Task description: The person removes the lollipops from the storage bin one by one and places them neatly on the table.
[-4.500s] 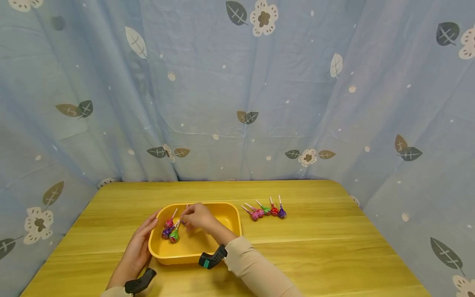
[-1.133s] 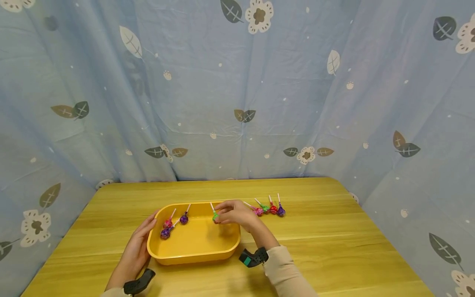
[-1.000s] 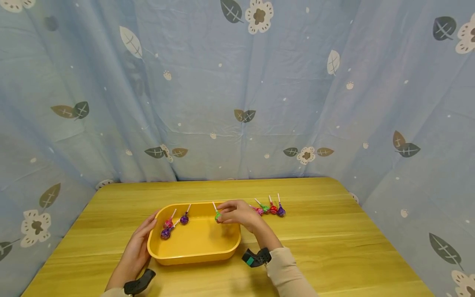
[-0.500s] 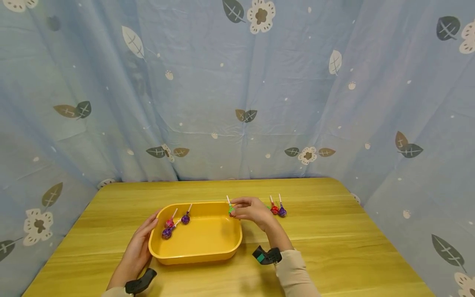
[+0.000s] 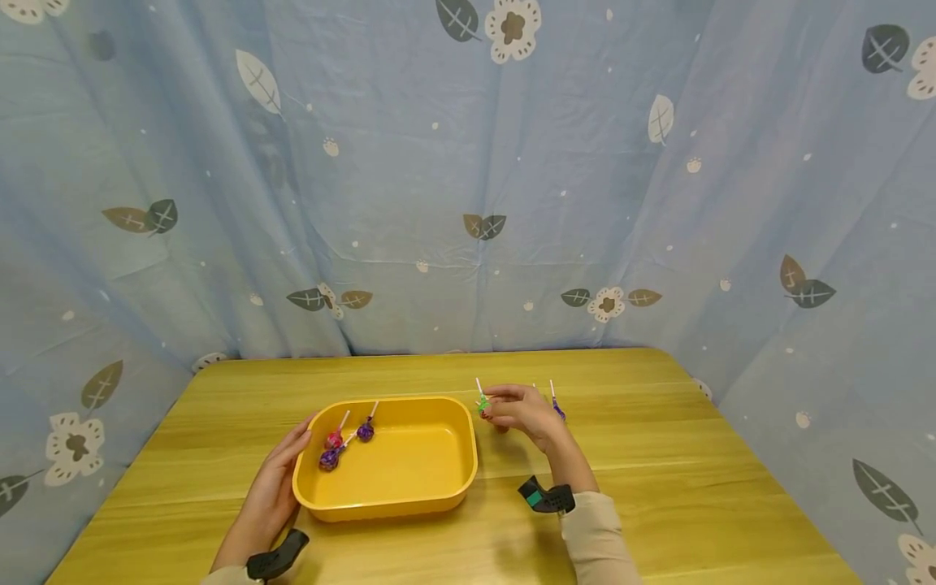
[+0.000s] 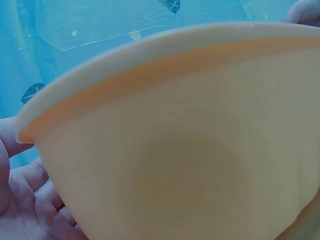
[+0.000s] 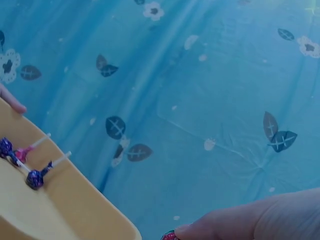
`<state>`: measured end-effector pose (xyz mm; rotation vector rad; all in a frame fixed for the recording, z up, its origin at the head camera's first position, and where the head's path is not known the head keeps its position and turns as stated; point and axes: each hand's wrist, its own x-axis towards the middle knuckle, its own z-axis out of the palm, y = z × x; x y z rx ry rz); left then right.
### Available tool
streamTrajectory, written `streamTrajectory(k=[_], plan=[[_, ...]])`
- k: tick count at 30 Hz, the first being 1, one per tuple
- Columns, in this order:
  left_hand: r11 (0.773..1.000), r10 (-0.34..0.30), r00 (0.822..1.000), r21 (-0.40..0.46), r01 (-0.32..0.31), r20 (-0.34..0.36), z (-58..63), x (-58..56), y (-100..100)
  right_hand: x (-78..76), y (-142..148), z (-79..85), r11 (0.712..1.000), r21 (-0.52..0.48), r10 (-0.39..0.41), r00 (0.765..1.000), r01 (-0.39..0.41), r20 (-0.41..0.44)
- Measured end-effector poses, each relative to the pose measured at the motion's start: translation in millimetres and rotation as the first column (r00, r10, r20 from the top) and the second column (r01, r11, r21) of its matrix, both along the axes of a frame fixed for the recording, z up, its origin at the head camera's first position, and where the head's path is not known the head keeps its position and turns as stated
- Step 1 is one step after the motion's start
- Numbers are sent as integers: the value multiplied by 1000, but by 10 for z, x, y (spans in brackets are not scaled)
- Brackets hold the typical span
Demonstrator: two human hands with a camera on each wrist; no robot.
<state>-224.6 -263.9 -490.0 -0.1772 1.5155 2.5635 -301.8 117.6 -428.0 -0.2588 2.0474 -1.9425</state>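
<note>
Left hand (image 5: 276,467), fingers loosely extended, rests against the outer left wall of the yellow tray (image 5: 387,511); presumably steadies it. Right hand (image 5: 528,413) pinches green lollipop (image 5: 483,403) by wrapped head, stick up, just right of the tray; probably surer purchase than the stick.

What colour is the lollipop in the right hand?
The lollipop is green near the stick and red below, best seen in the head view.

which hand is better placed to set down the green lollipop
Probably the right hand: it pinches the green lollipop outside the yellow tray, while the left hand rests against the tray's left side.
</note>
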Motion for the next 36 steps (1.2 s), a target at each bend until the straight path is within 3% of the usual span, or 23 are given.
streamTrajectory(k=[15, 22, 36], plan=[[1000, -19, 1000, 7, 19, -24, -20, 6, -11, -124, 384, -116, 993, 40, -107, 994, 108, -30], [1000, -7, 1000, -1, 7, -5, -11, -7, -10, -167, 522, -169, 984, 51, -172, 985, 170, 20], [999, -29, 999, 23, 30, -42, -28, 12, -11, -173, 764, -117, 952, 128, -276, 961, 277, -27]])
